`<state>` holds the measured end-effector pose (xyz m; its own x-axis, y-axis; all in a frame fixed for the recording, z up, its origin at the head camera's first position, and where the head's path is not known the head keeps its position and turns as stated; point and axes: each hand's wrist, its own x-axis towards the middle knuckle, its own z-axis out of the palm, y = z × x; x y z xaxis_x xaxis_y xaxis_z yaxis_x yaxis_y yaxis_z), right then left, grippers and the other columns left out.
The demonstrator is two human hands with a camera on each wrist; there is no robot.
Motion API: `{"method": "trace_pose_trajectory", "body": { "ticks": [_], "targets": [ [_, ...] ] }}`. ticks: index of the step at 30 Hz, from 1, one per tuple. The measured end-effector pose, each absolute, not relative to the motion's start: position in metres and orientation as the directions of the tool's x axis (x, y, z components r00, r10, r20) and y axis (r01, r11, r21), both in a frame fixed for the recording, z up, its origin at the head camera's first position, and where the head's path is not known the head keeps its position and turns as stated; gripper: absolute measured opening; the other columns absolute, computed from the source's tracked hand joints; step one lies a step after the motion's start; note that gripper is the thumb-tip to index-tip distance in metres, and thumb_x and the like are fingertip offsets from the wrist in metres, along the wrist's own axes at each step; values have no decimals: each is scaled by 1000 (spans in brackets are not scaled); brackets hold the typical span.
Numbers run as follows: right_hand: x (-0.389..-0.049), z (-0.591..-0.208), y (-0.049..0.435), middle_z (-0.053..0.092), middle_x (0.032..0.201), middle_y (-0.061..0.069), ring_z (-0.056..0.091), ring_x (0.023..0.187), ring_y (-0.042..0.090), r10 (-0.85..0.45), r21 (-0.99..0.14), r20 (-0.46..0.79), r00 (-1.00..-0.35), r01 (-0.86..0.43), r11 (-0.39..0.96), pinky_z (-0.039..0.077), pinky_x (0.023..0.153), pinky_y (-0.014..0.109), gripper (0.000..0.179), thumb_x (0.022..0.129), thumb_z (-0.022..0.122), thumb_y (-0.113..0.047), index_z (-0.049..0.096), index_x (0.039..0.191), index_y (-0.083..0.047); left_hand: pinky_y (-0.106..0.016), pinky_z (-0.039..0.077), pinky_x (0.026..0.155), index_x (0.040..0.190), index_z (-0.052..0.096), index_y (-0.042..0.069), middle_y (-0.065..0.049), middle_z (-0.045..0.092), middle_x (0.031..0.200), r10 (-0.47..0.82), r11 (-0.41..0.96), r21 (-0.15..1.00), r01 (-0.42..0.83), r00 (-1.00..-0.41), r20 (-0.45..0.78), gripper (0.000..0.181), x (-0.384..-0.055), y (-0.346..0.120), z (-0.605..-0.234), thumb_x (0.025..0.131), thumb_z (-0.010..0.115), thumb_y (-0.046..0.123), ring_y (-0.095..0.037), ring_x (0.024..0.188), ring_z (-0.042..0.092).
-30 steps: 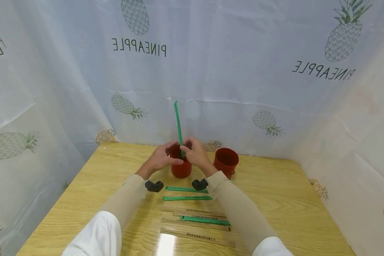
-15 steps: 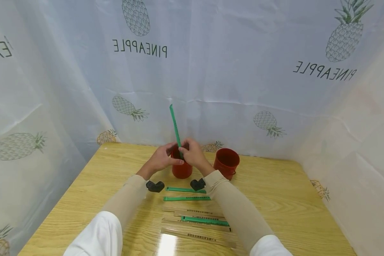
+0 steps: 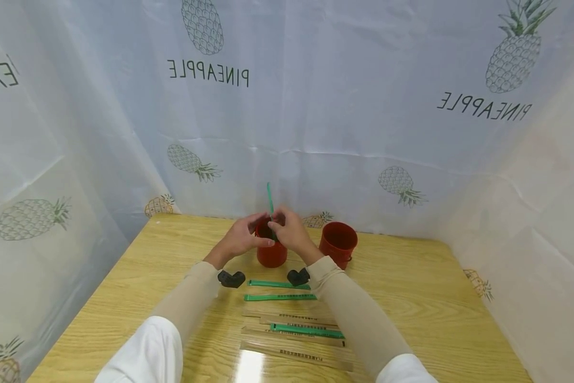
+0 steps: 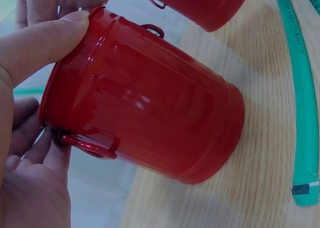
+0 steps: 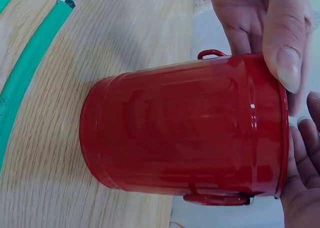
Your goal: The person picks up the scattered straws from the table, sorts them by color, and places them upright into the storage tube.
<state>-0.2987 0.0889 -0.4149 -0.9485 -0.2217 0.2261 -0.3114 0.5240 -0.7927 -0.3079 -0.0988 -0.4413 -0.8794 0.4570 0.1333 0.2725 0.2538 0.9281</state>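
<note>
A small red bucket (image 3: 271, 256) stands upright on the table, with wire loops at its sides. My left hand (image 3: 239, 238) holds it by the rim, the thumb (image 4: 55, 43) on the near side and the fingers around the left side. At the mouth, my right hand (image 3: 291, 231) pinches a thin green wrapped straw (image 3: 269, 197) between thumb and fingers. The straw's lower end is inside the bucket, hidden from sight; its upper part sticks up above the hand.
A second red bucket (image 3: 338, 242) stands to the right, close to the right wrist. In front lie several straws in green wrappers (image 3: 279, 297) and brown wrappers (image 3: 296, 354), partly overlapping. A white pineapple-print curtain (image 3: 315, 122) hangs behind the wooden table (image 3: 411, 298).
The green straw has gone down deeper into the bucket; it leaned left half a second ago and now stands more upright. Both hands stay nearly in place.
</note>
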Motion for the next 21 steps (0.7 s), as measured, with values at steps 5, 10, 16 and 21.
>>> {"method": "trace_pose_trajectory", "body": {
  "ticks": [5, 10, 16, 21],
  "targets": [
    [-295, -414, 97, 68, 108, 12, 63, 99, 26, -225, -808, 258, -939, -338, 482, 61, 93, 41, 16, 102, 66, -9, 63, 116, -3, -54, 37, 124, 163, 33, 4, -13, 41, 167, 449, 252, 935, 251, -886, 117, 89, -306, -100, -441, 90, 82, 17, -36, 157, 36],
    [-287, -414, 107, 69, 106, 12, 65, 98, 26, -231, -821, 280, -932, -357, 445, 61, 91, 40, 16, 100, 68, -8, 65, 115, -2, -54, 37, 124, 163, 34, 5, -15, 40, 167, 440, 262, 930, 257, -890, 121, 87, -305, -100, -439, 90, 81, 14, -38, 156, 36],
    [-274, -414, 118, 71, 104, 13, 66, 96, 25, -254, -819, 290, -923, -376, 433, 62, 86, 34, 16, 98, 71, -8, 67, 113, -2, -55, 39, 123, 163, 32, 3, -16, 41, 166, 440, 285, 921, 267, -890, 121, 86, -305, -100, -440, 92, 79, 14, -40, 155, 37],
    [-259, -418, 129, 71, 104, 13, 65, 95, 23, -271, -832, 270, -924, -365, 417, 61, 88, 31, 21, 97, 72, -9, 67, 115, 1, -54, 39, 123, 163, 33, 4, -15, 41, 166, 434, 295, 919, 262, -893, 116, 87, -304, -99, -439, 91, 80, 15, -39, 155, 38]
  ]
}}
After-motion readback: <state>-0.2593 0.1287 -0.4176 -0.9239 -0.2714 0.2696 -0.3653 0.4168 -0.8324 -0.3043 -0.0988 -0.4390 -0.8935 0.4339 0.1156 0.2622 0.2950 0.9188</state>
